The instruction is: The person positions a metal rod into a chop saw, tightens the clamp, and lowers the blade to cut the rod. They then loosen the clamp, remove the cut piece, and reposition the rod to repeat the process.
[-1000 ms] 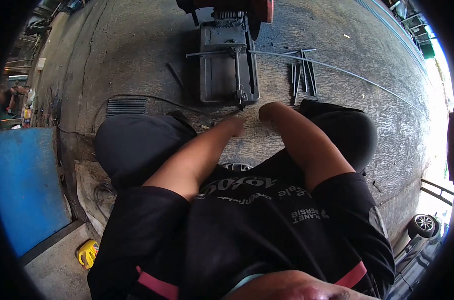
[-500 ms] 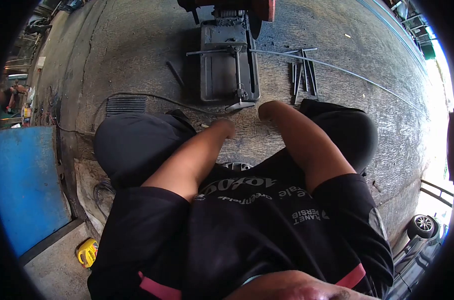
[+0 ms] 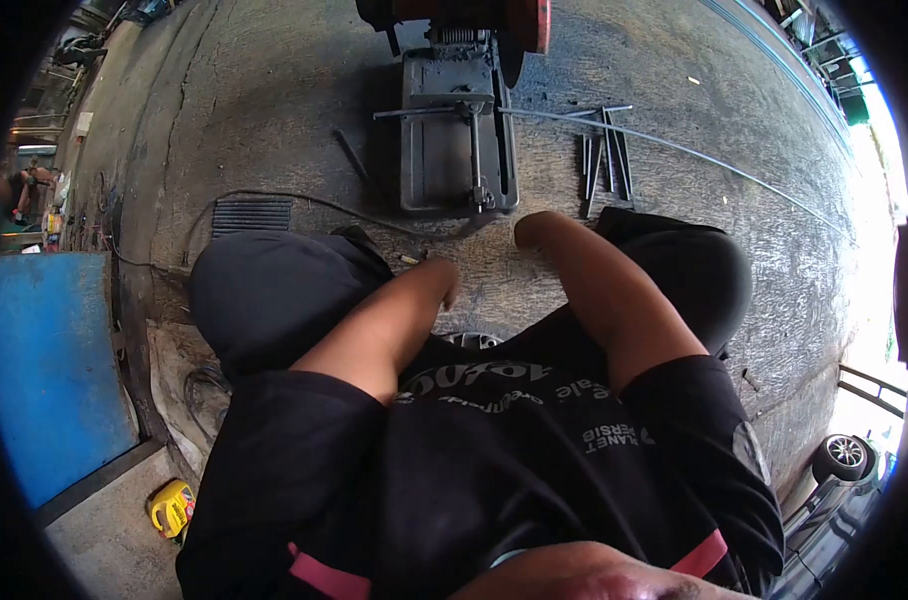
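A cut-off saw [image 3: 411,150] stands on the floor before me, its red guard [image 3: 542,25] and dark disc at the top. A long thin metal bar [image 3: 674,145] lies across its base at the vise and runs far to the right. The vise screw [image 3: 477,150] points toward me, with a blurred dark crank handle [image 3: 471,226] at its near end. My right hand [image 3: 536,230] is bent down just right of this handle, apart from it; its fingers are hidden. Nearer my body, my left hand [image 3: 446,278] hangs bent down, its fingers blurred and mostly hidden.
Several short metal pieces [image 3: 604,155] lie right of the saw. One short bar [image 3: 350,152] lies left of it. A cable [image 3: 344,203] crosses near my left knee, beside a ribbed grate [image 3: 251,213]. A blue panel [image 3: 59,370] and yellow container [image 3: 172,507] are at left.
The crank handle has gone from a pale, tilted shape to a dark blur in another position. My left hand has dropped slightly toward my body. My right hand has shifted a little.
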Action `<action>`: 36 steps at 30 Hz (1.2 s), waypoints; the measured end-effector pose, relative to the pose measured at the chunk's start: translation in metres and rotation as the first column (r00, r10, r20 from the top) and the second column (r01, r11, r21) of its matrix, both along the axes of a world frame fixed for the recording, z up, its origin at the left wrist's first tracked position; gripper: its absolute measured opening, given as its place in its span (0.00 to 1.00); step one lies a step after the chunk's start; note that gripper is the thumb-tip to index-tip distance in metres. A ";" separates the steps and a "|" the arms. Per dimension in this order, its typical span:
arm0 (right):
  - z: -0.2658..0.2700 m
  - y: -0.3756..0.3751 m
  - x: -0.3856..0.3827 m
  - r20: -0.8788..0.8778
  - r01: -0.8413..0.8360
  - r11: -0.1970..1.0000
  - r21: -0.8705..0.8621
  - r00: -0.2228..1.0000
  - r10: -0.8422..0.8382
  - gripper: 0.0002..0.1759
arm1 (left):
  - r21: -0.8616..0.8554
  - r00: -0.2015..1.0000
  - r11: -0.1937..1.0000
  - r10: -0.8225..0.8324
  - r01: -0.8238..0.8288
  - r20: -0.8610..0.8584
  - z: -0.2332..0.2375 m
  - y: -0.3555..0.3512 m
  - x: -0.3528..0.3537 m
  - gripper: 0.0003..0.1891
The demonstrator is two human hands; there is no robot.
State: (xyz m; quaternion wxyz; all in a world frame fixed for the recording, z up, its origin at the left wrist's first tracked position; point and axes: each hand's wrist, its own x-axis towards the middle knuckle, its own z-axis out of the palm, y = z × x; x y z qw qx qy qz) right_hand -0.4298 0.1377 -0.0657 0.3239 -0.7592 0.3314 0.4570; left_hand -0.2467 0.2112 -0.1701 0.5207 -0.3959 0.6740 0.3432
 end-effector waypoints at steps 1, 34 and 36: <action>-0.001 0.000 -0.001 -0.003 0.075 0.997 -0.017 0.997 -0.075 0.19 | 0.094 0.997 0.993 -0.069 0.065 0.037 -0.015 -0.001 0.001 0.23; -0.032 -0.001 -0.005 0.047 0.136 0.989 -0.059 0.990 -0.133 0.17 | -0.513 0.915 0.777 0.196 -0.365 -0.353 0.055 0.013 -0.031 0.23; -0.032 0.001 -0.005 0.091 0.132 0.988 -0.079 0.988 -0.125 0.16 | -0.559 0.937 0.762 0.183 -0.326 -0.297 0.038 0.018 -0.029 0.23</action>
